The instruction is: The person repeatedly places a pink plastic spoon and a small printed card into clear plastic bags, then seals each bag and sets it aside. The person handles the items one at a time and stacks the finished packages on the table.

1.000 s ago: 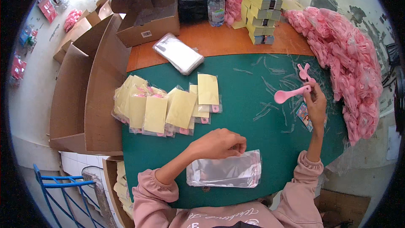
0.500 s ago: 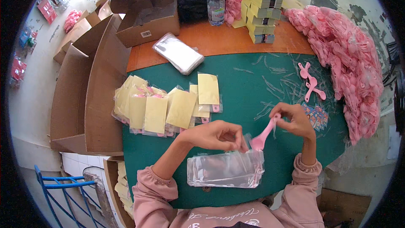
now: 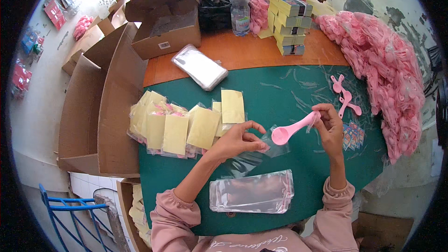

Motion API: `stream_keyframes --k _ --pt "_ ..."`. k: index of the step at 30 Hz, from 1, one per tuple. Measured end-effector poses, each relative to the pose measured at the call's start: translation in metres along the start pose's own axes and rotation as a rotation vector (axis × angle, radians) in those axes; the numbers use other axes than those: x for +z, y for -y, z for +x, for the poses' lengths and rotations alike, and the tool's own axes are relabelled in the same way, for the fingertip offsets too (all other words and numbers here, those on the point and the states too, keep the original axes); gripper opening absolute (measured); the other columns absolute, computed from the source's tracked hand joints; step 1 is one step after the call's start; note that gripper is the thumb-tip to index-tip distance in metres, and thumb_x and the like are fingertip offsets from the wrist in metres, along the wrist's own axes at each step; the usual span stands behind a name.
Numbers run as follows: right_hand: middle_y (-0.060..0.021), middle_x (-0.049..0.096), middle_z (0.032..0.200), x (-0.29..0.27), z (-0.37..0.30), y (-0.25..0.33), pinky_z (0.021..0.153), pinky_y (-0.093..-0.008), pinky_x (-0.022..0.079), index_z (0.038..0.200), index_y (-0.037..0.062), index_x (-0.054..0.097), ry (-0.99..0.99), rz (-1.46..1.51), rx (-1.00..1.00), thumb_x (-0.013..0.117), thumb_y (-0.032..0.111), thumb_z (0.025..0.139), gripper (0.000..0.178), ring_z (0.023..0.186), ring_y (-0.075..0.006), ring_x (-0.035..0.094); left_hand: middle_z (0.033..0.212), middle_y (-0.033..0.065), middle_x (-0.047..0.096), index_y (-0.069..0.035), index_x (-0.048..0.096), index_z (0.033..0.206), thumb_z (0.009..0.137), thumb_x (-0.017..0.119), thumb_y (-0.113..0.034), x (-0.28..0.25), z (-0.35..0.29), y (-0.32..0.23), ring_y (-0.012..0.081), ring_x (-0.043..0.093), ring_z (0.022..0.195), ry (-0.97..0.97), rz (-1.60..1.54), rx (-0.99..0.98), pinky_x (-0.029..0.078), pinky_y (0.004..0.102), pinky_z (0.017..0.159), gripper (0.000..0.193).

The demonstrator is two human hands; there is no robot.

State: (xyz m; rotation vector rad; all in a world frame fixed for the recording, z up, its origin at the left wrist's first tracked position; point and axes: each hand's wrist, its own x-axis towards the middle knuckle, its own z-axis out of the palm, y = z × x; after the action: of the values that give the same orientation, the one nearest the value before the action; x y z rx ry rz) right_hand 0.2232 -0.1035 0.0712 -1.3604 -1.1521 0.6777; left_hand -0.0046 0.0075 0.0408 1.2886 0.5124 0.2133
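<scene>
My right hand [image 3: 328, 123] pinches the handle end of a pink plastic measuring spoon [image 3: 294, 129]. Its round bowl points left, close to the mouth of a clear plastic bag [image 3: 247, 162]. Between thumb and fingers, my left hand [image 3: 245, 139] grips that bag, which hangs above the table. Below both hands lies a stack of clear plastic bags [image 3: 252, 191]. To the left sit several filled bags with yellow cards [image 3: 176, 134] and pink spoons. Loose pink spoons [image 3: 346, 99] and small printed cards [image 3: 353, 136] lie right of my right hand.
A big pile of pink spoons in plastic [image 3: 385, 79] lines the right edge. Cardboard boxes [image 3: 119, 107] stand left. At the back are a water bottle [image 3: 240, 9], stacked cards [image 3: 290, 25] and a white bag stack [image 3: 200, 67]. Plastic scraps [image 3: 305, 84] litter the green tabletop [image 3: 266, 100].
My left hand has lifted a clear bag up off the stack. My right hand has risen slightly, with the spoon now held flatter and its bowl beside the bag's mouth.
</scene>
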Motion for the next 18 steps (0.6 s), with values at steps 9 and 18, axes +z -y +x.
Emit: stream_keyframes --k 9,18 --pt "-0.0055 0.058 0.083 0.016 -0.004 -0.006 0.066 -0.0209 0.045 0.099 0.0017 0.045 0.058 -0.090 -0.028 0.058 0.004 0.081 0.023 0.076 -0.0088 0.056 0.090 0.0104 0.063 0.001 0.048 0.115 0.080 0.062 -0.012 0.002 0.005 0.010 0.0126 0.060 0.083 -0.030 -0.025 0.003 0.047 0.0247 0.074 0.040" --pt "-0.0071 0.060 0.082 0.030 -0.007 -0.008 0.066 -0.0225 0.046 0.094 -0.0002 0.050 0.072 0.030 -0.048 0.059 0.007 0.082 0.017 0.076 -0.0102 0.057 0.085 0.0035 0.059 0.002 0.057 0.105 0.090 0.047 -0.023 0.006 0.005 0.014 0.0071 0.052 0.075 0.062 0.191 0.012 0.043 0.0212 0.068 0.031"
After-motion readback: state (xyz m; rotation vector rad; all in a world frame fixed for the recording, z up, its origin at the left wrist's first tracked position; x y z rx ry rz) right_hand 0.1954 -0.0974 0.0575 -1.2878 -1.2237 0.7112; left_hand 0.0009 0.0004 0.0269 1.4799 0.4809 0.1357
